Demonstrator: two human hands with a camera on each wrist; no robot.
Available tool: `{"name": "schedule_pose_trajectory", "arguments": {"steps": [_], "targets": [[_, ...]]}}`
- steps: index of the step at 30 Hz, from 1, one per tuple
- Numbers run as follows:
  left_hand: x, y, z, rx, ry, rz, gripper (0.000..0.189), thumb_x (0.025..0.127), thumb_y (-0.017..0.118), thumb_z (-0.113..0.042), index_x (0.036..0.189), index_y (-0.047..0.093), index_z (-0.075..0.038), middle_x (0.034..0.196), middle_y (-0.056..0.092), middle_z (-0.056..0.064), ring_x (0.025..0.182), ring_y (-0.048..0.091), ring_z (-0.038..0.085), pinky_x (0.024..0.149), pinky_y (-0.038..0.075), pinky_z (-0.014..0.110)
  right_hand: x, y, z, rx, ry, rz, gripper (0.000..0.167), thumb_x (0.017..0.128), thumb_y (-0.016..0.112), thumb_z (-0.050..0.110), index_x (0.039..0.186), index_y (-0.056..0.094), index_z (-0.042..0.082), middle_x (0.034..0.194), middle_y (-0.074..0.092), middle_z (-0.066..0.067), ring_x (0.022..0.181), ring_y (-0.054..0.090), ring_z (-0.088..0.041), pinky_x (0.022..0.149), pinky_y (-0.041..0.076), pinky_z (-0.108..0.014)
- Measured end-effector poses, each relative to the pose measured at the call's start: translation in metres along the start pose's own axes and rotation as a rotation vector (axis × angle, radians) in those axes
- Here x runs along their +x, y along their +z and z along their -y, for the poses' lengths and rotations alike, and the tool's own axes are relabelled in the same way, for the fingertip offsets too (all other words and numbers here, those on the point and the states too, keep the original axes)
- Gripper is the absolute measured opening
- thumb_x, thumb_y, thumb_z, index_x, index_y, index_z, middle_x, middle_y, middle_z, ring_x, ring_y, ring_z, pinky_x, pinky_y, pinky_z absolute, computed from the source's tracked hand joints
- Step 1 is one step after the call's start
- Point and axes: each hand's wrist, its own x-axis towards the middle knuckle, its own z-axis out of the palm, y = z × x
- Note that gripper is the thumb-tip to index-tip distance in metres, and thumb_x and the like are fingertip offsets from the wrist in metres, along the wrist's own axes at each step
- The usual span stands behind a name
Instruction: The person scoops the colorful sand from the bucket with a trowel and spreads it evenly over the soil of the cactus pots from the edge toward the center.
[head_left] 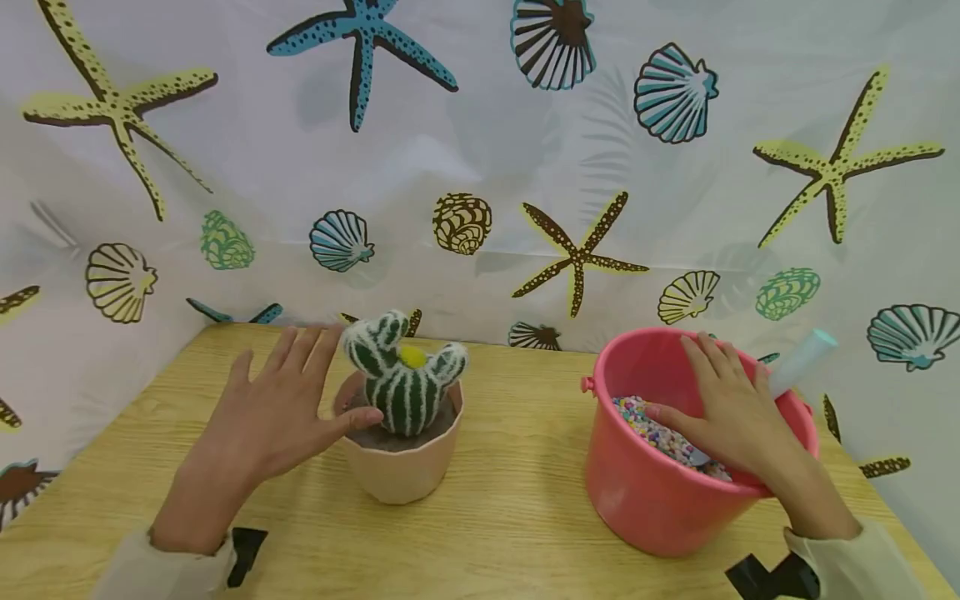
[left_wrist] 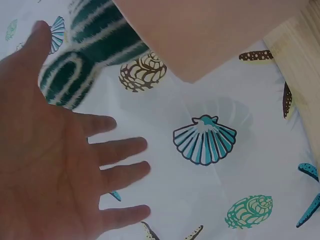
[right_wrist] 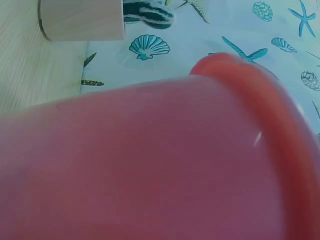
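My left hand (head_left: 273,408) hovers with spread fingers at the left of a pale pink pot (head_left: 401,475). In that pot stands a fuzzy green-and-white toy cactus (head_left: 405,400) with a yellow tuft. The left wrist view shows the palm and straight fingers holding nothing. Over the right side of a pink bucket (head_left: 652,500) is my right hand (head_left: 738,421), its fingers extended; whether it touches the rim cannot be told. Inside the bucket lie small multicoloured beads (head_left: 652,425). A pale teal handle (head_left: 802,362) leans out behind the hand. The bucket wall (right_wrist: 150,160) hides the right hand in its wrist view.
A wooden table (head_left: 517,467) carries the pot on the left and the bucket on the right. Behind and beside it hangs a white cloth (head_left: 480,150) printed with starfish and shells.
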Motion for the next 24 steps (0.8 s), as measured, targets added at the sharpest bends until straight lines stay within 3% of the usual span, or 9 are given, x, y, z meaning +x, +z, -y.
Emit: {"name": "schedule_pose_trajectory", "arguments": {"steps": [5, 11, 18, 21, 24], "targets": [[-0.010, 0.000, -0.006, 0.025, -0.021, -0.026, 0.103, 0.084, 0.039, -0.077, 0.152, 0.016, -0.003, 0.149, 0.033, 0.025, 0.134, 0.034, 0.046, 0.098, 0.027, 0.071, -0.005, -0.004, 0.000, 0.015, -0.010, -0.004, 0.093, 0.086, 0.063, 0.050, 0.149, 0.020, -0.003, 0.150, 0.024, -0.028, 0.137, 0.019, -0.050, 0.099, 0.007, -0.079], [-0.018, 0.001, -0.015, 0.035, -0.045, -0.037, 0.097, 0.085, 0.037, -0.076, 0.148, 0.028, -0.003, 0.142, 0.041, 0.027, 0.126, 0.044, 0.045, 0.092, 0.035, 0.068, -0.014, -0.009, 0.000, 0.077, 0.017, 0.004, 0.083, 0.087, 0.065, 0.044, 0.145, 0.028, -0.002, 0.144, 0.037, -0.027, 0.130, 0.034, -0.049, 0.097, 0.007, -0.080], [-0.024, 0.001, -0.030, 0.067, -0.027, -0.006, 0.075, 0.089, 0.046, -0.065, 0.139, 0.046, -0.010, 0.125, 0.057, 0.019, 0.108, 0.057, 0.039, 0.083, 0.044, 0.059, -0.024, -0.014, -0.002, 0.042, 0.013, -0.042, 0.070, 0.089, 0.063, 0.045, 0.138, 0.041, -0.001, 0.131, 0.054, -0.023, 0.115, 0.051, -0.043, 0.091, 0.024, -0.070], [-0.027, -0.001, -0.038, 0.077, -0.006, -0.024, 0.073, 0.089, 0.049, -0.064, 0.141, 0.046, -0.012, 0.119, 0.060, 0.016, 0.102, 0.060, 0.035, 0.081, 0.046, 0.057, -0.028, -0.017, -0.004, 0.030, 0.003, -0.055, 0.067, 0.088, 0.064, 0.044, 0.134, 0.046, -0.001, 0.123, 0.060, -0.022, 0.110, 0.055, -0.042, 0.089, 0.029, -0.067], [-0.029, -0.001, -0.046, 0.105, 0.015, -0.067, 0.075, 0.088, 0.053, -0.062, 0.138, 0.048, -0.006, 0.112, 0.063, 0.016, 0.096, 0.063, 0.034, 0.078, 0.048, 0.055, -0.032, -0.021, -0.006, 0.046, 0.002, -0.059, 0.063, 0.088, 0.065, 0.043, 0.130, 0.050, -0.002, 0.112, 0.065, -0.020, 0.095, 0.061, -0.036, 0.088, 0.038, -0.060]]}}
